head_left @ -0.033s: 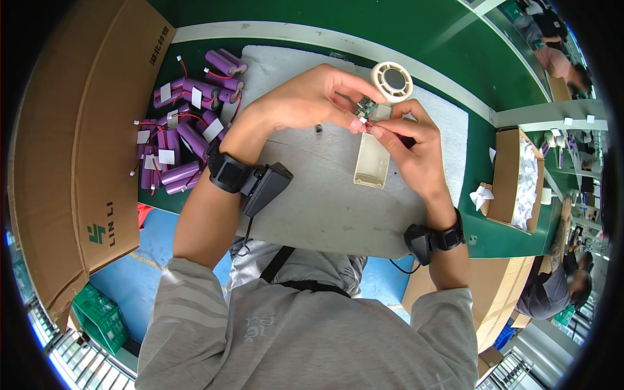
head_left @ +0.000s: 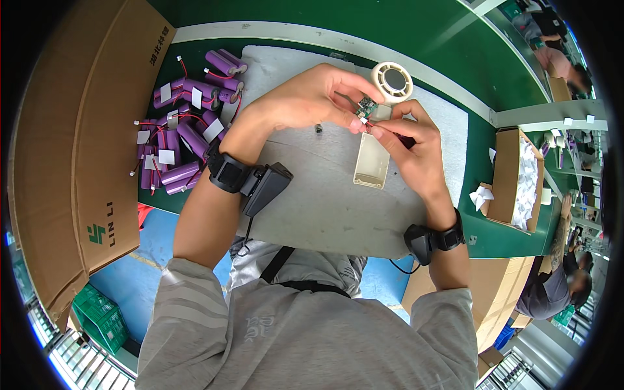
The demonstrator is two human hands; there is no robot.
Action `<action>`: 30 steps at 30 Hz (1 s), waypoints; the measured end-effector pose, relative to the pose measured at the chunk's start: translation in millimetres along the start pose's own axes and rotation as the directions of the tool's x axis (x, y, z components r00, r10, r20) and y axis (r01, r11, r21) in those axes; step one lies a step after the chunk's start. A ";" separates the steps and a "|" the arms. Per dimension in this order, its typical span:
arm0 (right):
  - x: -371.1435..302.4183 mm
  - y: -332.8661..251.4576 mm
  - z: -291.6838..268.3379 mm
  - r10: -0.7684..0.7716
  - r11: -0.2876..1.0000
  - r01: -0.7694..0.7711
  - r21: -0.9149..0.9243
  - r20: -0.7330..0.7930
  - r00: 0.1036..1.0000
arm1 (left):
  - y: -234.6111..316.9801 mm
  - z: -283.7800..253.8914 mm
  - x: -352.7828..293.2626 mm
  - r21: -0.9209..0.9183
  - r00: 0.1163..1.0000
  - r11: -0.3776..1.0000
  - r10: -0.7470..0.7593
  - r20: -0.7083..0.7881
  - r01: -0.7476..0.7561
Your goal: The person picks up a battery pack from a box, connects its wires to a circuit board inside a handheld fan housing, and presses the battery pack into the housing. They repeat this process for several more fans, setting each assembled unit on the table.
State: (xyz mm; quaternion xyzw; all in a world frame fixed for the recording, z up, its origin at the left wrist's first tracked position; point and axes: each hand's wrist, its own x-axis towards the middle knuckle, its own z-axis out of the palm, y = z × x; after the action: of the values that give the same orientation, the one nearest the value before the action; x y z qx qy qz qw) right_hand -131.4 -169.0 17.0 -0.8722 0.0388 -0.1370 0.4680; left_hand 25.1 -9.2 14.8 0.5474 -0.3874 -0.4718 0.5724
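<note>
Between the thumb and fingers of my left hand is a small green circuit board. A small white plug with thin red and dark wires sits at the board's lower edge. My right hand pinches these wires close to the plug; whether the plug is fully seated is too small to tell. Under both hands lies a cream plastic housing, its hollow handle part toward me. At its far end is a round vented head with a grey centre. My fingers cover the housing's middle.
Purple battery packs with wired plugs and white tabs are heaped left of the grey mat. A tall carton stands at far left. On the right is an open box of white pieces. A tiny dark part rests on the mat.
</note>
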 end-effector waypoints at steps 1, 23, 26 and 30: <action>0.1 -0.4 0.5 0.006 1.000 -0.006 -0.004 -0.001 1.000 | -0.4 0.0 -0.1 -0.051 1.000 0.998 0.027 -0.003 -0.027; 0.2 2.7 3.5 -0.016 1.000 0.014 -0.023 -0.069 0.997 | 1.0 3.8 2.5 0.021 0.995 0.999 0.026 -0.092 -0.024; 0.3 6.6 2.9 -0.034 0.999 0.032 -0.043 -0.046 0.998 | 3.5 6.9 2.6 0.039 0.991 0.998 0.055 -0.118 -0.051; 3.1 4.7 2.6 -0.111 0.989 0.110 -0.094 -0.004 0.994 | 9.8 12.8 -0.4 0.052 0.995 0.997 -0.051 -0.086 0.055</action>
State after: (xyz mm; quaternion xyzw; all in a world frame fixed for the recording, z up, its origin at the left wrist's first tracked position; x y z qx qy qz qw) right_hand -127.4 -170.2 12.4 -0.8933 -0.0011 -0.1650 0.4182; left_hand 13.9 -12.6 25.9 0.5921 -0.3609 -0.4527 0.5605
